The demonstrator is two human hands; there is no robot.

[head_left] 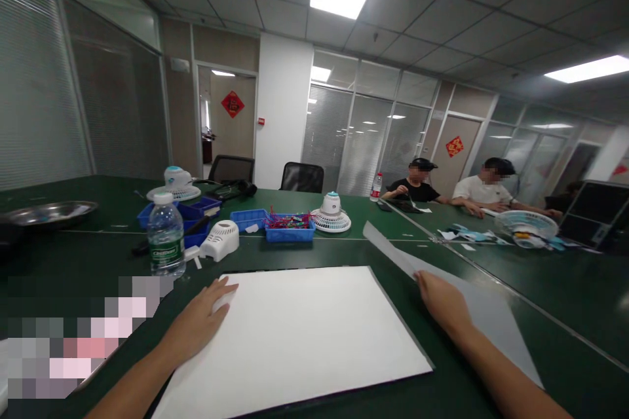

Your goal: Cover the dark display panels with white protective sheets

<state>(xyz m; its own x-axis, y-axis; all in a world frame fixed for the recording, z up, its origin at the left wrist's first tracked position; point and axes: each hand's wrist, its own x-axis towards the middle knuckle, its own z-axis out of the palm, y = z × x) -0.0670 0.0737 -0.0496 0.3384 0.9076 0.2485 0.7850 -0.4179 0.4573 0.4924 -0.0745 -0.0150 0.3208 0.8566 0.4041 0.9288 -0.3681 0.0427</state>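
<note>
A large white sheet (299,334) with a thin dark edge lies flat on the green table in front of me. My left hand (196,324) rests on its left edge, fingers spread across the surface. To the right, my right hand (445,304) pinches the edge of a second sheet, a grey translucent one (491,314). That sheet is lifted and curled at its far corner, and part of it passes behind my right forearm. What the white sheet is made of I cannot tell.
Behind the sheet stand a water bottle (166,236), a white plastic housing (220,240), a blue tray (289,229) of coloured wires and a white fan part (332,213). A metal dish (52,213) lies far left. Two people sit at the far right, near a white basket (525,224).
</note>
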